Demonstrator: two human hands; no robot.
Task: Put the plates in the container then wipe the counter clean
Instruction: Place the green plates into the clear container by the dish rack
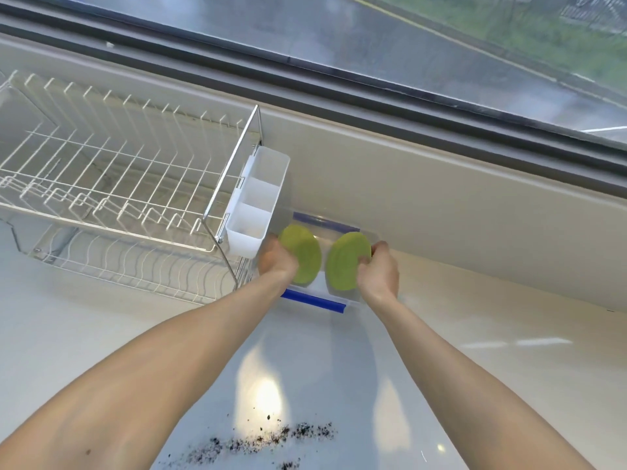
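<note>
At frame centre, the left hand (276, 257) grips one green plate (303, 254) and the right hand (378, 271) grips a second green plate (346, 261), fingers curled round the rims. Both plates stand on edge inside the clear container (314, 300). Lower each plate until seated, then release. Dark crumbs (271, 439) at the bottom of the frame await wiping.
</note>
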